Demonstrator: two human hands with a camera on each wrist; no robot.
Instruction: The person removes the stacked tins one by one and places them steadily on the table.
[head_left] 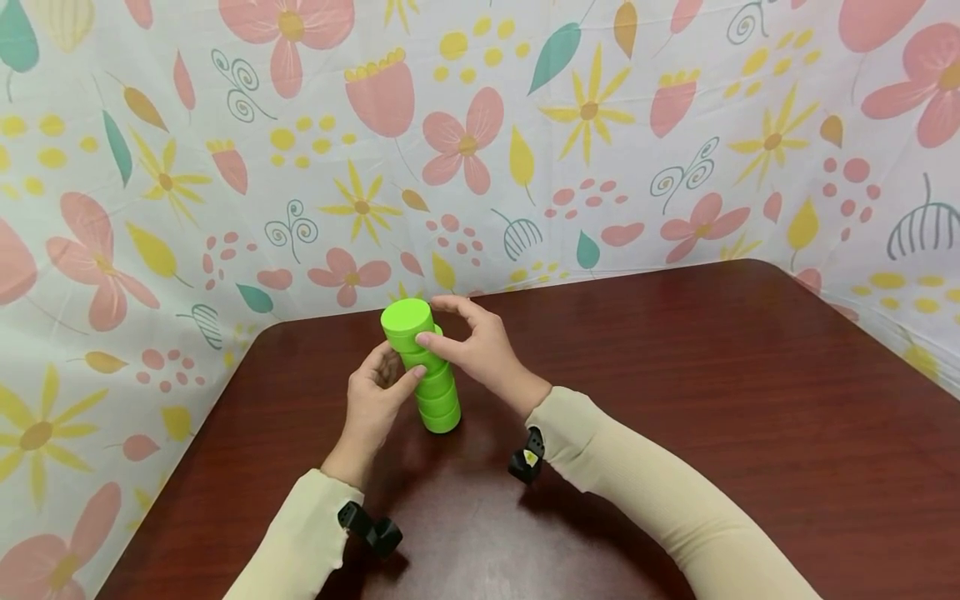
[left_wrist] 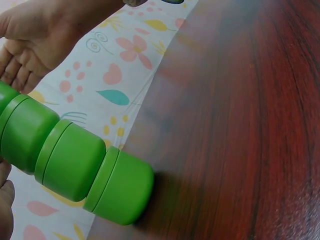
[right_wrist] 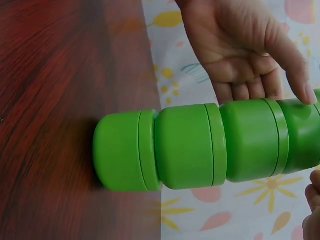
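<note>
Several round green lidded jars [head_left: 437,385] stand in one tall stack, upright on the brown table. The top jar [head_left: 407,320] sits a little off-centre to the left over the one below. My left hand [head_left: 375,400] curves around the stack's upper-middle part, its thumb on the front and its fingers at the far left side. With its thumb on the top jar's front and its index finger reaching behind the rim, my right hand [head_left: 483,346] holds that jar. The right wrist view shows the left hand's thumb [right_wrist: 295,67] touching a jar; its fingertips pass behind the stack.
The dark wooden table [head_left: 675,392] spreads out around the stack. A white cloth with a flower and leaf print [head_left: 480,208] hangs behind the table's far edge. Both wrists wear black camera mounts [head_left: 527,458] over light sleeves [head_left: 637,475].
</note>
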